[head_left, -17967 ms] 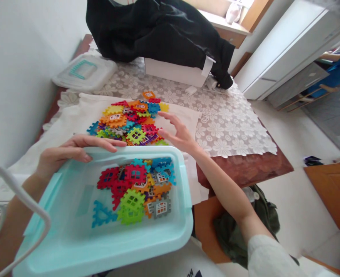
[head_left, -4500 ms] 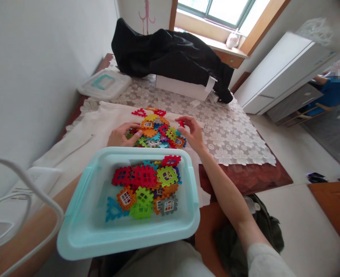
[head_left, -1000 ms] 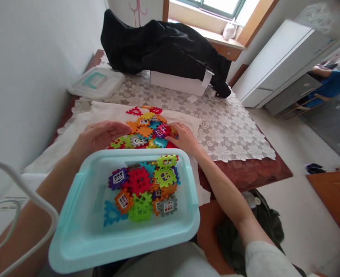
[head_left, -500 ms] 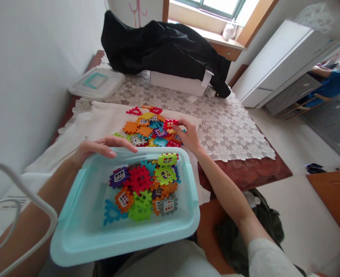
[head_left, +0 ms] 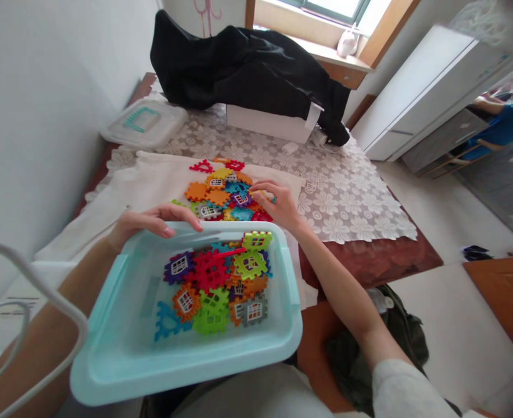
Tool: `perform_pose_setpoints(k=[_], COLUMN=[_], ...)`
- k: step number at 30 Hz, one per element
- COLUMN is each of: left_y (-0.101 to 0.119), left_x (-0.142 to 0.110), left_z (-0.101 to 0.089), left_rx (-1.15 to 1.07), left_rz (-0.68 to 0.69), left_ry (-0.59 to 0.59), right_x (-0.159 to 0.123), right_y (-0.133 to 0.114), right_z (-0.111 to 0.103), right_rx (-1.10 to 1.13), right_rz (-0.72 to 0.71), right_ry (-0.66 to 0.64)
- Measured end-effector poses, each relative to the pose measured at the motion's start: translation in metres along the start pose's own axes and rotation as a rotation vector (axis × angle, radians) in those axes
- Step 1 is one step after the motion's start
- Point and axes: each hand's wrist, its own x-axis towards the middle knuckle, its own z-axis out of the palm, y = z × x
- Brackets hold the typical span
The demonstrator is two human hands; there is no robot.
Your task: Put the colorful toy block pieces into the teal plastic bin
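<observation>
A pale turquoise plastic bin (head_left: 121, 348) tilts towards me, with several interlocking toy building pieces (head_left: 211, 270) inside. Its far rim is in my left hand (head_left: 151, 223), the fingers curled over the edge. A slim red piece (head_left: 232, 253) shows edge-on above the others in the bin. Beyond the rim lies a loose pile of colourful toothed pieces (head_left: 218, 197), some with white window grids. My right hand (head_left: 280, 203) is over the pile's right side, fingers apart. Bits of yellow and pale blue show between the thumb and index finger; no held piece can be made out.
A white cloth (head_left: 121, 191) lies under the pile on a lace-covered table (head_left: 347, 203). A clear lid (head_left: 145, 125) is at the back left. Black fabric (head_left: 247, 69) drapes over a white box (head_left: 265, 123). A white cable (head_left: 60, 307) loops at left. Someone in blue (head_left: 495, 130) is far right.
The red window piece has left my right hand, and a red piece now shows edge-on in the bin. My right hand has shifted slightly left over the pile. My left hand stays on the rim.
</observation>
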Motion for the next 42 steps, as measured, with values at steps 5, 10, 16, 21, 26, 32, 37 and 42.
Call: perform_pose_setpoints(k=[5, 10, 16, 21, 26, 32, 37, 42], left_y=[0.003, 0.002, 0.004, 0.003, 0.002, -0.002, -0.006, -0.002], left_x=[0.005, 0.005, 0.000, 0.002, 0.003, 0.002, 0.003, 0.004], left_z=[-0.007, -0.009, -0.003, -0.003, -0.006, -0.002, 0.001, 0.000], left_rx=[-0.293, -0.333, -0.305, -0.375, -0.358, -0.283, -0.191, -0.180], left_rz=[-0.227, -0.151, -0.170, -0.171, -0.173, -0.141, -0.065, -0.112], left_ry=[-0.101, -0.149, -0.058, -0.086, -0.107, -0.063, -0.055, -0.034], right_x=[-0.002, -0.002, 0.000, 0.000, 0.000, 0.011, 0.017, 0.000], right_y=[0.017, 0.015, 0.024, 0.026, 0.028, 0.059, 0.039, -0.023], right_z=[0.002, 0.000, 0.000, 0.002, -0.009, -0.037, -0.035, -0.026], right_rx=[-0.426, -0.478, -0.388, -0.230, -0.415, -0.221, 0.420, 0.517], right_rz=[0.047, 0.044, 0.056, 0.087, 0.022, 0.195, 0.220, 0.063], right_ry=[-0.079, -0.039, -0.012, 0.056, 0.099, 0.360, 0.433, 0.099])
